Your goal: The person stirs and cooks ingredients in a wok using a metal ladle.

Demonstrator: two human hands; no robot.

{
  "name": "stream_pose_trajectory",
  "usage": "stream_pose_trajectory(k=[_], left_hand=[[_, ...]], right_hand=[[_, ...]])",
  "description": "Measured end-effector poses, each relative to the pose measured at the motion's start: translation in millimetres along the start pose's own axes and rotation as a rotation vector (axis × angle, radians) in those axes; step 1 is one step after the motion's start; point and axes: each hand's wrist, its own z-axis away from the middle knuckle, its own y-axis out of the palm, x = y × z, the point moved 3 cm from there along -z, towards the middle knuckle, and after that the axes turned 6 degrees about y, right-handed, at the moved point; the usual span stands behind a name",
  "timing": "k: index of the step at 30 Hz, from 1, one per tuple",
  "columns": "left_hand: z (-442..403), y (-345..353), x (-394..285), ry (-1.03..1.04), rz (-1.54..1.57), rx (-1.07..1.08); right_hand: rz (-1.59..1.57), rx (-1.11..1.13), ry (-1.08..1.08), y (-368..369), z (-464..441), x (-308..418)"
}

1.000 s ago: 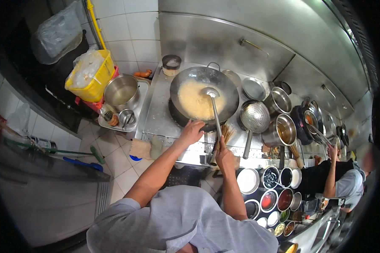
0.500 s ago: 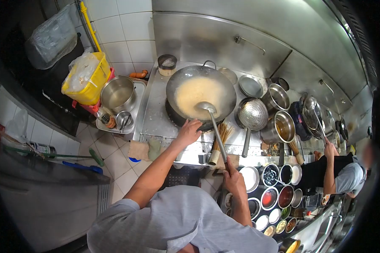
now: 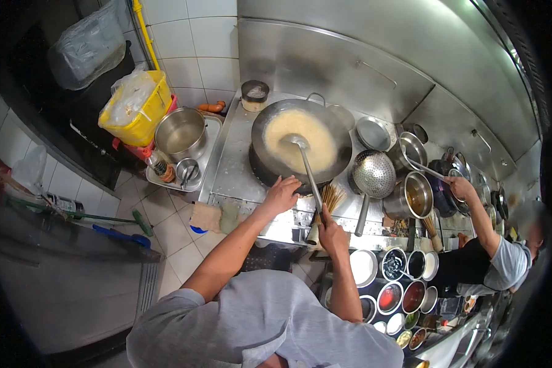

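A large dark wok [image 3: 342, 138] sits on the stove, with pale, cloudy liquid [image 3: 306, 132] inside. My right hand [image 3: 333, 236] is closed round the handle of a long metal ladle [image 3: 308, 165], whose bowl rests in the liquid. At the wok's near rim is my left hand [image 3: 282, 195], its fingers spread; whether they touch the rim is hard to tell. A bamboo brush [image 3: 332, 197] lies just beside the ladle handle. To the right of the wok is a perforated strainer [image 3: 374, 175].
Metal pots [image 3: 417, 195] and a shallow pan [image 3: 373, 134] stand right of the wok. Seasoning containers [image 3: 391, 297] fill the lower right. A co-worker's hand [image 3: 462, 188] holds a ladle at far right. A large pot [image 3: 181, 133] on a tray and a yellow basket [image 3: 142, 119] are left.
The ladle bowl has moved from the wok's near side back toward the middle of the liquid, and my right hand has moved forward. The co-worker's hand and ladle have shifted toward the pots.
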Motion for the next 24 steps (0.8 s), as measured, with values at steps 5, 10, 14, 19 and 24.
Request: stream_pose_trajectory(k=[5,10,14,19,24], left_hand=[[-1,-1,-1,0.002,-0.017,-0.003],[0,-2,-1,0.011,-0.013,-0.002],[0,-2,-1,-0.006,0.001,0.028],[-1,-6,-5,-0.016,0.002,0.045],[-1,-4,-3,-0.011,0.001,0.047]], right_hand=[[-0.032,-0.063,-0.02,31,-55,2],[0.001,-0.176,-0.049,33,-80,13],[0.087,-0.282,-0.053,33,-77,9],[0.118,-0.277,-0.012,34,-49,-7],[-0.032,-0.119,0.05,16,7,-15]])
